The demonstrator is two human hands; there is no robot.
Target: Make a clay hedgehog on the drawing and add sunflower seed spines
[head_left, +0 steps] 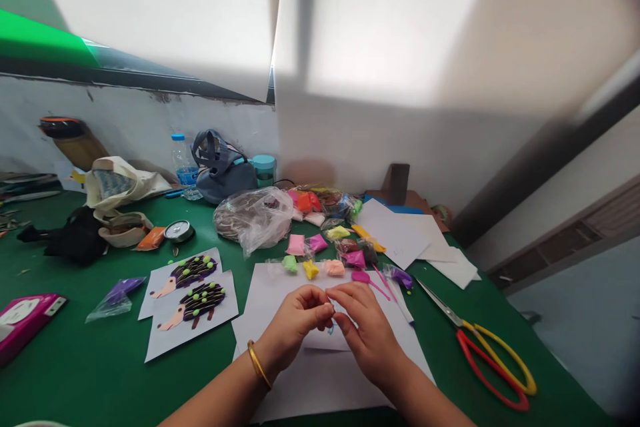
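Observation:
My left hand, with a gold bangle at the wrist, is closed in a pinch. Against its fingertips press those of my right hand, also pinched. Whatever is between the fingers is hidden or too small to name. Both hands are above white paper sheets, where a few blue lines show just below them. Beyond the hands lie small packets of coloured clay: light green, yellow, peach and pink. A magenta plastic tool rests on the paper's far right part.
Scissors with red and yellow handles lie at the right. Two hedgehog pictures lie left, near a purple packet. Behind are a clear plastic bag, a blue bag, a bottle and loose white sheets.

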